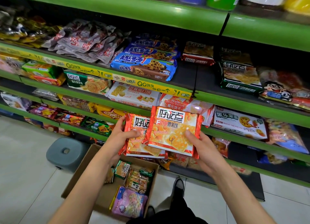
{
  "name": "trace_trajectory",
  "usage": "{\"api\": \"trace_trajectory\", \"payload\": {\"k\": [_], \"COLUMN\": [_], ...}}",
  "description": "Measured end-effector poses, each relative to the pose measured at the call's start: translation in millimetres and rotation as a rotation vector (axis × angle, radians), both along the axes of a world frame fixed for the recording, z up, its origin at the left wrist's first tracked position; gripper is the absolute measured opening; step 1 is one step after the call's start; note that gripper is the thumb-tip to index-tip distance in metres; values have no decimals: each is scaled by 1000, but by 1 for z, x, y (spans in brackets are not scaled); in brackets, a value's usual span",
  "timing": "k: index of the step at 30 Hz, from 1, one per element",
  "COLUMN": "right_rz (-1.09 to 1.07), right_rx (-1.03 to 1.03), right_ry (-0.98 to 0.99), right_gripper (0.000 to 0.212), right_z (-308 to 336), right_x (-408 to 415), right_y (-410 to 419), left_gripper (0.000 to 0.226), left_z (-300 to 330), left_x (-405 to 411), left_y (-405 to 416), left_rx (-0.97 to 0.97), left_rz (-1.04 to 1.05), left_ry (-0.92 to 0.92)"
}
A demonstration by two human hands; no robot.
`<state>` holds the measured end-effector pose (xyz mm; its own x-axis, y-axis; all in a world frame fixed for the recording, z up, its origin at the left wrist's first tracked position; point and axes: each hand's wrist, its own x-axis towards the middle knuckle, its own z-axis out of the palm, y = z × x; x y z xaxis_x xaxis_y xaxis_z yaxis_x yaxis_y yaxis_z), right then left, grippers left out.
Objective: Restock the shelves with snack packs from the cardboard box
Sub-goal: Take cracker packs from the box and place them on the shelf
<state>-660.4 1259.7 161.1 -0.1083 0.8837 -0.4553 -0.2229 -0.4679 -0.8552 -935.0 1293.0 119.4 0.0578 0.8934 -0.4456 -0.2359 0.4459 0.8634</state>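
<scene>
I hold two red-and-orange biscuit packs in front of the green shelves. My left hand grips the left pack by its left edge, thumb on its face. My right hand grips the right pack, which overlaps the left one; a "4" is handwritten on it. Below my arms the open cardboard box sits on the floor with several snack packs in it, among them a pink bag and green packs. A matching red pack lies on the upper shelf.
The shelves hold many cookie and biscuit packs, with a bare dark patch on the upper shelf right of the blue cookie packs. A grey plastic stool stands left of the box. My shoe is on the tiled floor.
</scene>
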Motion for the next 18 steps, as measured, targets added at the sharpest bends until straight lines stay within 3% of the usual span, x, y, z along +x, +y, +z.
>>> {"api": "trace_trajectory", "payload": {"k": [7, 12, 18], "right_rz": [19, -71, -227], "right_rx": [82, 133, 182], "right_ry": [-79, 28, -13], "right_gripper": [55, 50, 13], "right_z": [20, 62, 126], "right_x": [1, 13, 33], "right_y": [-6, 6, 72], "left_gripper": [112, 96, 86], "left_z": [8, 21, 40], "left_x": [1, -2, 0], "left_y": [4, 18, 34], "left_rx": [29, 63, 120], "left_rz": [-7, 10, 4], "left_ry": [12, -70, -99]}}
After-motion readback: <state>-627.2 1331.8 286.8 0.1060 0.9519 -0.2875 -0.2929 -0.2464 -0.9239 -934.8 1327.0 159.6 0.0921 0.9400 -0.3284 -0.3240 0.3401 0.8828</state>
